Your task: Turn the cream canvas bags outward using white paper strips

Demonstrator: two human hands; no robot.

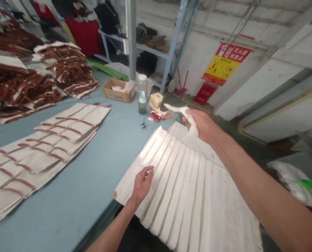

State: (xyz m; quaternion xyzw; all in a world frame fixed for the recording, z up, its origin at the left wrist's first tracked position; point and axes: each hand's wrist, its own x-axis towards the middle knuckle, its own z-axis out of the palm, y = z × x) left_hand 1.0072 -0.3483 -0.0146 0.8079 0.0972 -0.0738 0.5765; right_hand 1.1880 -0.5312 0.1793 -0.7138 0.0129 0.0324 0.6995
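My right hand [200,124] is closed on a white strip of soft material [191,120]. One end of the strip sticks out to the left past my fingers, and another part hangs below them above a pale board [232,196]. Several long white strips [179,175] lie side by side on the board, fanned slightly. My left hand [142,183] hovers at or just above the left edge of these strips, fingers loosely curled and apart, with nothing plainly in them. Whether it touches the board I cannot tell.
A blue-grey table [103,168] carries layered cream panels with brown strips [66,129] and stacked brown-and-white pieces [63,66]. Toward its far end stand a cardboard box [116,94], a teal-lidded bottle [142,105], a large clear jar [142,84] and a yellowish block [156,100].
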